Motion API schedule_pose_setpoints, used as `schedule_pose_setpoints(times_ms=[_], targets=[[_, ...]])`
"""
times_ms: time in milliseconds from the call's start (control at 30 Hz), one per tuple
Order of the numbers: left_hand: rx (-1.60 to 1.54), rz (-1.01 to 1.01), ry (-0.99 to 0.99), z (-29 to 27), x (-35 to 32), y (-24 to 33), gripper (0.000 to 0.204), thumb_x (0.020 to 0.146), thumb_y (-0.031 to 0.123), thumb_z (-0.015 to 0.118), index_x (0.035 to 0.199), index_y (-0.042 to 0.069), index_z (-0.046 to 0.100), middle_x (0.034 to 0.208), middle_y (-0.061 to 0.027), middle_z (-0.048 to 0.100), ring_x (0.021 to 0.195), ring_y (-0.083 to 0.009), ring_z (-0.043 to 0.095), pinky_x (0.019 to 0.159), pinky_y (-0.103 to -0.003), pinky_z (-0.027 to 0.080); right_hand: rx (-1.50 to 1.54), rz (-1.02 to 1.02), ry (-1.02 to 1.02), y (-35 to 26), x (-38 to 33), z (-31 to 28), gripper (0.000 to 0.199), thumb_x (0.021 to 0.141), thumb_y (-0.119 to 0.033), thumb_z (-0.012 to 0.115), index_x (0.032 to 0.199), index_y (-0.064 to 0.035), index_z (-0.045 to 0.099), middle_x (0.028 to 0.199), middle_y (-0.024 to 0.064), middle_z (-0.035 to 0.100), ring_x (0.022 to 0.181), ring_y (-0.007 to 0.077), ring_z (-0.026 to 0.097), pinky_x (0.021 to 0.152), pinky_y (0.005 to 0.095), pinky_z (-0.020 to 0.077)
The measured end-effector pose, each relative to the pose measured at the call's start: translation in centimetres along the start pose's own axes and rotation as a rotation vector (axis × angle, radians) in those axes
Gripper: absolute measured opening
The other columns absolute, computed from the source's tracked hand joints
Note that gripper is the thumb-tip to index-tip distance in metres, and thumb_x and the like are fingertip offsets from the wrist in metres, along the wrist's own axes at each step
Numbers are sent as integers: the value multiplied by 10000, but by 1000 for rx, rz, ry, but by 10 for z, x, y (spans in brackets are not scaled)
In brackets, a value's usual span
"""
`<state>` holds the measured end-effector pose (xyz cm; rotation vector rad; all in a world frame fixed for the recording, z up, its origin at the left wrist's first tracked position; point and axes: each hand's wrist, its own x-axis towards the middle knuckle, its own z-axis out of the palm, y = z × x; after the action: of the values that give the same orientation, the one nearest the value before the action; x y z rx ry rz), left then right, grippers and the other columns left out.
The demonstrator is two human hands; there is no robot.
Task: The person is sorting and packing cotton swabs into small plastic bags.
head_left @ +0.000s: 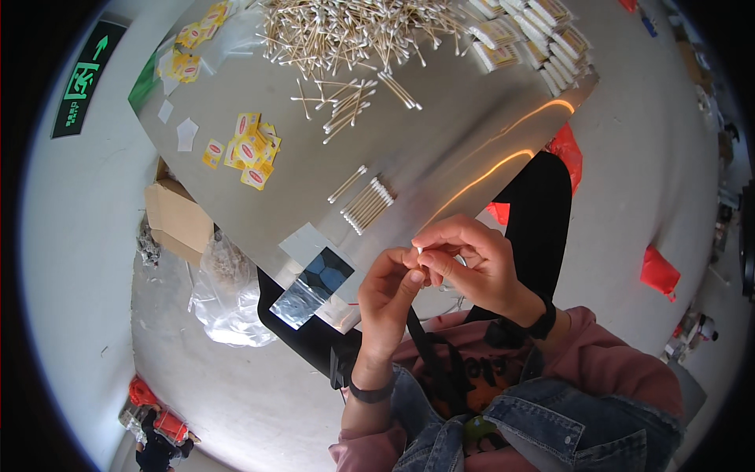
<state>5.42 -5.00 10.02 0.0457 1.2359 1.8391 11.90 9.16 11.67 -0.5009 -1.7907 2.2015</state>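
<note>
Close together past the table's near edge, my left hand [387, 295] and my right hand [477, 266] are both closed in a pinch. A white cotton tip [420, 250] shows between the fingertips; it looks like the end of a cotton swab, the rest being hidden by the fingers. On the metal table [299, 197] just beyond lies a neat row of cotton swabs [367, 206], side by side. A pair of swabs [347, 184] rests left of that row. Farther off are several loose swabs [346, 106] and a large heap of swabs [354, 31].
Yellow-and-white printed cards [252, 149] lie on the table's left, with more cards [186, 67] behind. Bundled swab packs [539, 39] are stacked at the back right. A dark phone-like panel [324, 274] and clear film sit at the near corner. A cardboard box [179, 220] stands below left.
</note>
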Motion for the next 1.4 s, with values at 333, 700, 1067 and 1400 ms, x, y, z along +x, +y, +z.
schedule_pose_setpoints(times_ms=[333, 700, 1067, 1400], targets=[[1334, 576, 332, -64, 65, 5, 371, 882, 13, 625, 1247, 3, 558, 1150, -150, 640, 1073, -349, 593, 944, -449, 457, -515, -22, 685, -33, -23, -137, 213, 972, -55, 573, 1179, -15, 546, 917, 94, 710, 676, 54, 593, 556, 181, 429], [1443, 587, 254, -65, 55, -10, 487, 880, 31, 628, 1354, 44, 516, 1256, -166, 603, 1214, -335, 544, 1037, -465, 393, -1013, -105, 524, 13, 60, -180, 219, 931, -233, 668, 996, -24, 664, 929, 119, 672, 834, 247, 641, 767, 371, 501], [1181, 490, 512, -86, 17, -18, 387, 863, -28, 616, 1247, 0, 577, 1212, -153, 638, 1144, -349, 571, 1012, -440, 415, -1043, 52, 264, 70, 170, -74, 103, 862, -116, 664, 940, -73, 614, 895, 114, 666, 878, 324, 650, 740, 425, 509], [1108, 516, 468, -74, 25, -19, 386, 858, -51, 595, 1240, -3, 576, 1208, -169, 633, 1135, -352, 569, 1004, -430, 427, -1142, -377, -167, 68, 152, -37, 75, 798, -1, 655, 820, -68, 630, 804, 71, 623, 806, 286, 605, 709, 400, 476]])
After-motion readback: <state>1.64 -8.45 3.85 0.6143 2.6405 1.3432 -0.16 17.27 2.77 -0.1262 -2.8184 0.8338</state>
